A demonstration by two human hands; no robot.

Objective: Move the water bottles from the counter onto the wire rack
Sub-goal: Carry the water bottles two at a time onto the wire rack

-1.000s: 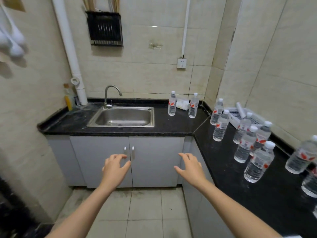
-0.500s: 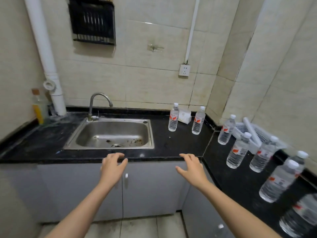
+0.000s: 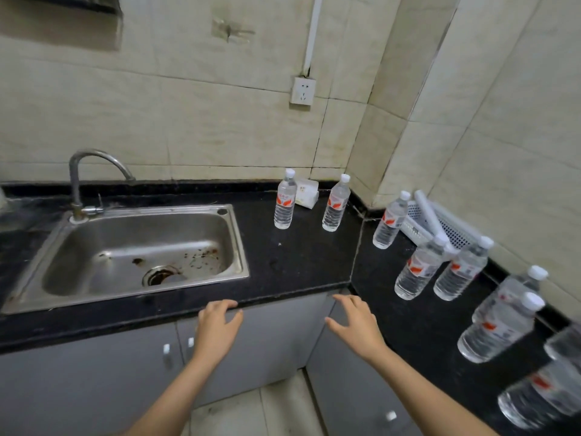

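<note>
Black stone worktop is drawing nearer; clear plastic water bottles are standing beyond the empty, spread-fingered left grip and right grip; transfer is only beginning.

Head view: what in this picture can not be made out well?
Wall rack: head view, only its lower edge shows; the top edge cuts it off.
Bottles in the right lower corner: blurred, cut by the right edge; their number is unclear.
White basket: partly hidden behind a bottle and a white tube.
Bottle labels: print too small to read.
</note>
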